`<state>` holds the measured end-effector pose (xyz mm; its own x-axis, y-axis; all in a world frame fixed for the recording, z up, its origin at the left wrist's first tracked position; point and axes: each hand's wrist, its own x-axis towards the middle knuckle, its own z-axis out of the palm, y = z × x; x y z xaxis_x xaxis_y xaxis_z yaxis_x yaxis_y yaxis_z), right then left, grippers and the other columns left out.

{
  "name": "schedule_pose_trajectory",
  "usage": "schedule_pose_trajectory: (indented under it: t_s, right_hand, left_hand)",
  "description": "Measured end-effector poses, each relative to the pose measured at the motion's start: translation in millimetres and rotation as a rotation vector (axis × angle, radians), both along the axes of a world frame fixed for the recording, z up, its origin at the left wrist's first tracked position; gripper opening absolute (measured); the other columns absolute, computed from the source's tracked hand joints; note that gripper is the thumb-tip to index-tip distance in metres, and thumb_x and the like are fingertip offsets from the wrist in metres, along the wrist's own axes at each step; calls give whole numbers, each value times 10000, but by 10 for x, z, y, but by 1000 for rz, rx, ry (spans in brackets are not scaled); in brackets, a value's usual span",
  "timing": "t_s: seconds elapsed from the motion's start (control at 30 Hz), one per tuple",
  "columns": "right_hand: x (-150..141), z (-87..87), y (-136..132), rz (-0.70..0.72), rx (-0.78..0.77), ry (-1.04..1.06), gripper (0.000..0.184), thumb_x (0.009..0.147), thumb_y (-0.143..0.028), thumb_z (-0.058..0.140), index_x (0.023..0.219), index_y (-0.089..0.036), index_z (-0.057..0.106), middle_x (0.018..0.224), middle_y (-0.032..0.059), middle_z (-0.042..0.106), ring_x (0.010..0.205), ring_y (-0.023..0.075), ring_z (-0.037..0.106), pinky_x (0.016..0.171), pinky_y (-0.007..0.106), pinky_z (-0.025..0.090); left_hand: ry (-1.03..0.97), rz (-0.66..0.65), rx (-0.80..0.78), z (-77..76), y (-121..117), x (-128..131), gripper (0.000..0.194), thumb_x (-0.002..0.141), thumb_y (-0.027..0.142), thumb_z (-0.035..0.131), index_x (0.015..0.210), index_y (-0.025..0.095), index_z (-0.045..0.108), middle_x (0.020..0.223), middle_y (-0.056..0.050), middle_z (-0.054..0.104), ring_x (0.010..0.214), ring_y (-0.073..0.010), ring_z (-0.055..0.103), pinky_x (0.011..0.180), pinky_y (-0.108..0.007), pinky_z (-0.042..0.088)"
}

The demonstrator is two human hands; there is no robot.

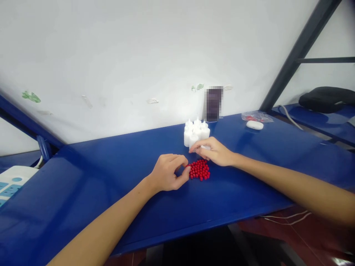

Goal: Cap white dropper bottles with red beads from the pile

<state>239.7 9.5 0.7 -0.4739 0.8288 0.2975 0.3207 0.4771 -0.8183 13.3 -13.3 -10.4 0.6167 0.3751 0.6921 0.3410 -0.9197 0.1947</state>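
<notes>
A pile of small red caps [200, 170] lies on the blue table [116, 173]. Behind it stands a cluster of several small white bottles [195, 132]. My left hand [168, 173] rests curled at the left edge of the red pile, thumb and forefinger pinched together at a cap. My right hand [215, 151] lies palm down just behind the pile, its fingers curled round a small white bottle that shows only in part beneath them, close to the front bottle of the cluster.
A white oval case [254, 125] and a clear plastic bag [256, 116] lie at the back right. A dark upright object [213, 103] leans on the white wall. A black bag [327, 98] sits on the right shelf; a white device [12, 181] sits far left.
</notes>
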Motion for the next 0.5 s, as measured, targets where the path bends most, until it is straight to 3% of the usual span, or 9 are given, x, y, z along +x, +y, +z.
schedule_pose_trajectory:
  t_s: [0.1, 0.27, 0.4, 0.5]
  right_hand:
    - [-41, 21, 86, -22, 5, -83, 320, 825, -196, 491, 1009, -148, 748, 525, -43, 543, 457, 105, 468, 504, 252, 380]
    - [-26, -20, 254, -79, -73, -69, 340, 823, -208, 488, 1043, -124, 733, 506, -50, 514, 426, 101, 455, 473, 243, 375]
    - [-21, -48, 293, -66, -16, -86, 266, 843, -208, 492, 953, -125, 720, 514, -48, 528, 432, 97, 471, 502, 238, 393]
    - [-31, -62, 275, -61, 75, -111, 239, 888, -268, 514, 858, -131, 708, 572, -19, 592, 487, 102, 518, 558, 241, 420]
  left_hand:
    - [-29, 42, -77, -16, 37, -33, 125, 873, 213, 507, 755, 200, 466, 536, 73, 389, 473, -86, 358, 514, -236, 321]
    - [-10, 109, -195, -53, 98, -49, 132, 893, 236, 506, 773, 192, 475, 563, 73, 398, 487, -79, 373, 536, -225, 330]
    - [10, 240, -247, -72, 140, -45, 136, 904, 238, 516, 780, 190, 485, 584, 71, 432, 513, -79, 395, 557, -224, 332]
    - [-5, 256, -255, -67, 164, -23, 141, 919, 241, 515, 791, 189, 489, 591, 70, 433, 524, -79, 397, 566, -223, 329]
